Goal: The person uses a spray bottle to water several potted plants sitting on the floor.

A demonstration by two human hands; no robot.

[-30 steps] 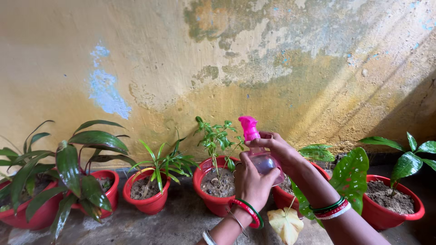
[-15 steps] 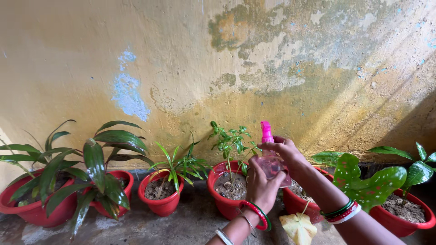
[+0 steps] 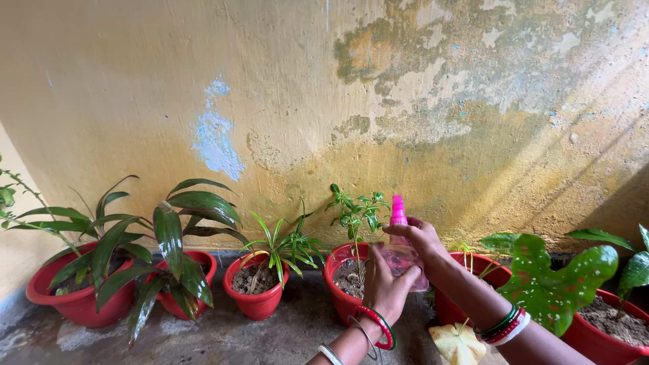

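Head view looks down a row of red pots along a stained, peeling yellow wall, and both hands meet at a small spray bottle held up in front of the middle pot. That bottle is clear plastic with a faint pink tint, rounded in the body, topped by a bright pink nozzle head that stands upright above the fingers — most of the body is hidden behind them. Right hand has its grip closed over the bottle's neck and upper side, fingers wrapped round just under the pink top. Left hand has its grip closed against the bottle's lower body from beneath and behind, palm cupping it. Red and green bangles ring the left wrist, with more on the right. Just behind the bottle stands a thin-stemmed plant with small green leaves in a red pot. Left of it sits a spiky-leaved plant, and further left broad dark leaves. A green leaf speckled pale spreads at the right, with a yellowed leaf low beside the right forearm.
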